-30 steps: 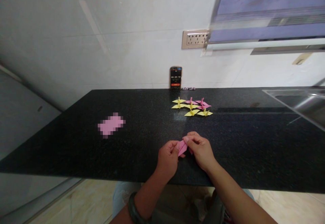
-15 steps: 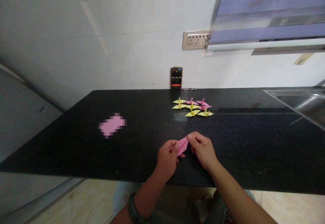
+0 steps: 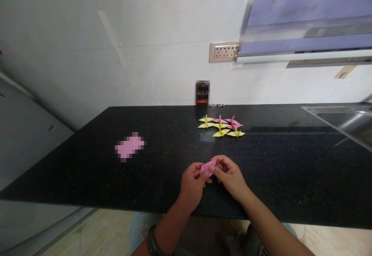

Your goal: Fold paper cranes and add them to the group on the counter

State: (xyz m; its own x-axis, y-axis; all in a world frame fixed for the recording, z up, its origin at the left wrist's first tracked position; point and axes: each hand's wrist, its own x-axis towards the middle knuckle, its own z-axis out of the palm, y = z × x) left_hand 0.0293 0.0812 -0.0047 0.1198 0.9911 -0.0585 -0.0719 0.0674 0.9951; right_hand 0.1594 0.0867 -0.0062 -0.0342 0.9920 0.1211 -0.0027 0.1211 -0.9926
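Note:
A small piece of folded pink paper is held between both hands, just above the near part of the black counter. My left hand pinches its left side between thumb and fingers. On the other side, my right hand has its thumb pressed on the paper's face, with the fingers curled behind and partly hidden. Beyond the hands stand several folded paper cranes, among them a yellow crane and a pink crane, grouped close together.
A blurred pink patch lies on the black counter at the left. Against the wall leans a phone, its screen blurred, beside a beaded strap. A metal sink is set in at the right, and a socket panel is on the wall.
The pink paper has gone from a longer pointed shape to a smaller one. My right thumb has moved left from the tip onto the paper's face. The view has tilted slightly up.

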